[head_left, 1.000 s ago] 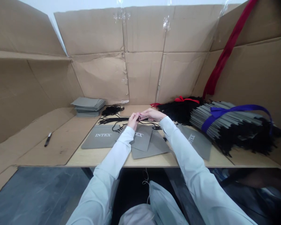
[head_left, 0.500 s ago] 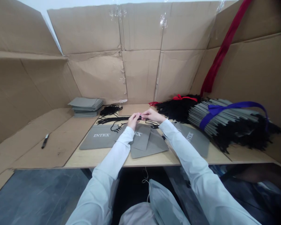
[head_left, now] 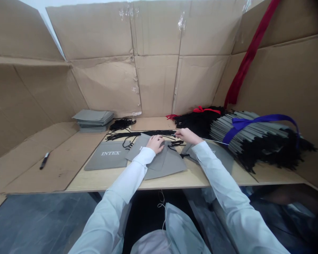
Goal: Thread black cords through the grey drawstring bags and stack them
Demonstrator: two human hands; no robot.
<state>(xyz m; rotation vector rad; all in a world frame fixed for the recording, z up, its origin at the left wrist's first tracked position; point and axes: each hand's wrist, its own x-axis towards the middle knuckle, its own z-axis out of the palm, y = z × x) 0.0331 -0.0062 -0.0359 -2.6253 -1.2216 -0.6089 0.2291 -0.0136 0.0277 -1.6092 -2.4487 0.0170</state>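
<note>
Several flat grey paper bags marked INTEX [head_left: 107,159] lie on the wooden table [head_left: 103,180]. My left hand [head_left: 155,143] rests with curled fingers on the middle grey bag [head_left: 164,165], pressing it down. My right hand [head_left: 186,135] reaches toward the far side of the table, fingers pinched at loose black cords [head_left: 137,134] that lie across the top of the bags. What the fingers hold is too small to make out.
A small stack of grey bags [head_left: 93,119] sits at the back left. A large bundle of bags tied with a purple ribbon [head_left: 254,121] and black cords with a red tie [head_left: 201,110] lie on the right. A black marker [head_left: 44,161] lies left. Cardboard walls surround the table.
Both hands were together above the bags working a cord. They have parted: the left dropped onto the middle bag, the right moved right and back to the cords.
</note>
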